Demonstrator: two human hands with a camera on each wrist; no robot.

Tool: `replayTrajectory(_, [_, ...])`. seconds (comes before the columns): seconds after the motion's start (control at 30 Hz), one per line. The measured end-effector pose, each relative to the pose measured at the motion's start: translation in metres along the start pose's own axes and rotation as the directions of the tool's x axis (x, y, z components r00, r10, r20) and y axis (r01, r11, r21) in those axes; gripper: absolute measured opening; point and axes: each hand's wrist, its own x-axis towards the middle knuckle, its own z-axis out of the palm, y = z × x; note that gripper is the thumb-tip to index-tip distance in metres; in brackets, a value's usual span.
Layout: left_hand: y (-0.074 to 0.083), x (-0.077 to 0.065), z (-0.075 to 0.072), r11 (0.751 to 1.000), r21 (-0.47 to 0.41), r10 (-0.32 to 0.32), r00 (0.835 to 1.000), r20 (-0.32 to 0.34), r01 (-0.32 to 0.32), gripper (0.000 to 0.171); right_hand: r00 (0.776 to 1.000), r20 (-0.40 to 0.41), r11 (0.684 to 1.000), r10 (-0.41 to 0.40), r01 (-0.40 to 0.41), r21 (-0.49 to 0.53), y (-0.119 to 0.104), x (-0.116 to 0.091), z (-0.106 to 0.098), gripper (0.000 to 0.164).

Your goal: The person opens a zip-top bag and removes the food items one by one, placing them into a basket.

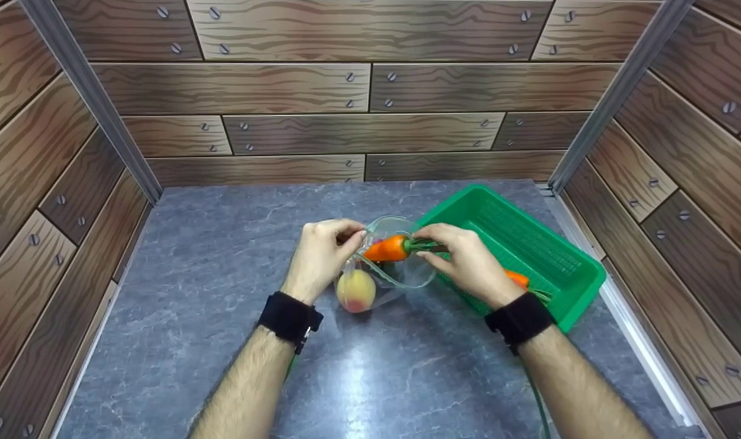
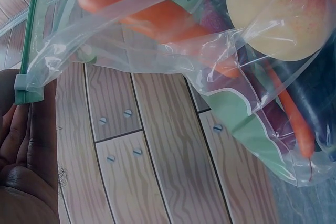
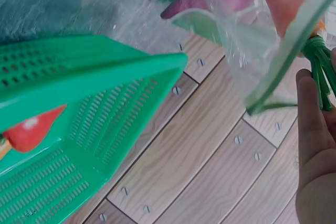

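Observation:
My left hand (image 1: pixel 325 256) pinches the edge of a clear zip bag (image 2: pixel 157 59) by the end of its green zip strip. The bag's mouth is spread wide. By its green stalks, my right hand (image 1: pixel 465 259) holds a carrot (image 1: pixel 387 249), its orange tip pointing left inside the mouth. In the bag lies a yellow and red peach (image 1: pixel 356 291), seen low in the head view. The left wrist view also shows a thin second carrot (image 2: pixel 294 121), something dark purple and a dark, glossy item through the plastic.
A green perforated basket (image 1: pixel 581 268) stands on the right of the grey marbled table (image 1: pixel 224 244). Another carrot (image 1: pixel 517 279) lies in it, partly behind my right wrist. Wood-patterned walls (image 1: pixel 297 88) enclose the table at the back and sides.

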Motion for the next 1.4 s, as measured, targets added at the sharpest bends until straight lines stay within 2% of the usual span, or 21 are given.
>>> replayTrajectory(0.4, [-0.002,0.0,-0.004,1.0,0.026,0.002,1.0,-0.009,-0.002,0.011,0.996,-0.003,0.996,0.085,-0.085,0.03,0.01,-0.01,-0.026,0.032])
replayTrajectory(0.73, [-0.006,-0.001,-0.007,0.999,0.035,-0.007,1.0,-0.026,0.008,0.012,0.993,-0.079,0.996,0.085,-0.084,0.016,0.023,-0.015,-0.045,0.032])
replayTrajectory(0.97, [-0.008,-0.002,-0.01,1.0,0.026,-0.015,0.999,-0.03,0.016,0.012,0.984,-0.146,0.994,0.1,-0.092,0.055,0.034,-0.019,-0.058,0.032])
replayTrajectory(1.4, [-0.011,-0.003,-0.013,0.999,0.029,-0.021,0.999,-0.035,0.022,0.012,0.972,-0.182,0.985,0.152,-0.133,0.113,0.053,-0.038,-0.082,0.03])
